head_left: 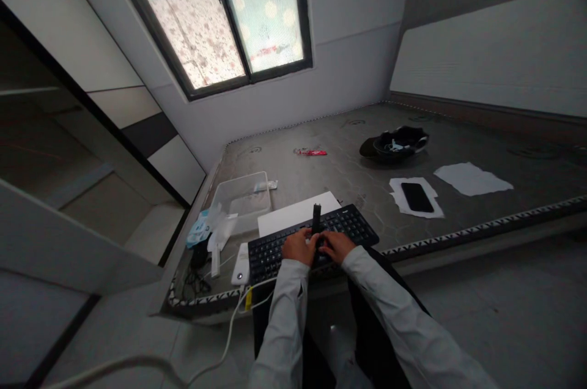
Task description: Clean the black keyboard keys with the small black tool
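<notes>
Over the middle of a black keyboard, my two hands meet around a slim black bar-shaped object, whose kind is too small and dark to tell. My left hand is closed on it from the left, thumb against its side. On the other side my right hand has its fingers bent in at the object's lower part, where the fingertips are partly hidden. The object's upper end sticks up past the hands. A white sheet lies just behind the keyboard.
Left of the keyboard are a white power strip with cables, a clear plastic box and a blue mask. At right lie a black phone on paper, another paper piece and a dark cap. A red wrapper lies farther back.
</notes>
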Tool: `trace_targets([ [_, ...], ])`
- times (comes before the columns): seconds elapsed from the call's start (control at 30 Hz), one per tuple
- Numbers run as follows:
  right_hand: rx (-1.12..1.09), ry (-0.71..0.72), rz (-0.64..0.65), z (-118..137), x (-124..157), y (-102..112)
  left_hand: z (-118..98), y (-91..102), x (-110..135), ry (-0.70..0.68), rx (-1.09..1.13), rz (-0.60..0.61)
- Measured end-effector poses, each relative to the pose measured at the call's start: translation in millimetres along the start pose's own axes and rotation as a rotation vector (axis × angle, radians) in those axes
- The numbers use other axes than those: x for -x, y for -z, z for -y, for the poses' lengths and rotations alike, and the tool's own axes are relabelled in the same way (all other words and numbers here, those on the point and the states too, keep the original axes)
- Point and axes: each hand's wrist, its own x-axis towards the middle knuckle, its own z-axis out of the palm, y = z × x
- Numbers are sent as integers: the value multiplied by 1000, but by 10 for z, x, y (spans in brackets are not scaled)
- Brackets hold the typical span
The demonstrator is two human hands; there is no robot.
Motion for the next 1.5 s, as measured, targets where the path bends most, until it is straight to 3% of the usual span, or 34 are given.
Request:
trace_targets([
  [0.23, 50, 40, 13, 120, -78, -168, 8, 54, 51, -20, 2, 2],
  [0.37, 138, 37, -64, 100, -64, -287, 11, 71, 76, -21, 45, -6],
  [0.47, 167, 56, -122, 35, -49, -366, 41, 6, 87, -15, 105, -26],
  [0.6, 154, 115, -154, -19, -44, -437, 141, -139, 123, -69, 232, -150],
  [0.7, 124, 158, -166, -8, -42, -473, 234, -208, 171, -102, 345, -211],
  [0.83, 97, 201, -156, 16, -50, -503, 330, -228, 223, -66, 458, -196],
  [1.1, 51, 224, -156, 12, -75, -470, 376, -236, 297, -65, 519, -232],
  [1.2, -54, 226, -195, 62, -21, -433, 350, -237, 327, -60, 493, -274],
  [1.37, -441, 176, -227, 156, 62, -303, 229, -286, 367, -119, 468, -330],
  [1.5, -629, -2, -299, 116, 26, -247, 170, -382, 385, -188, 454, -267],
])
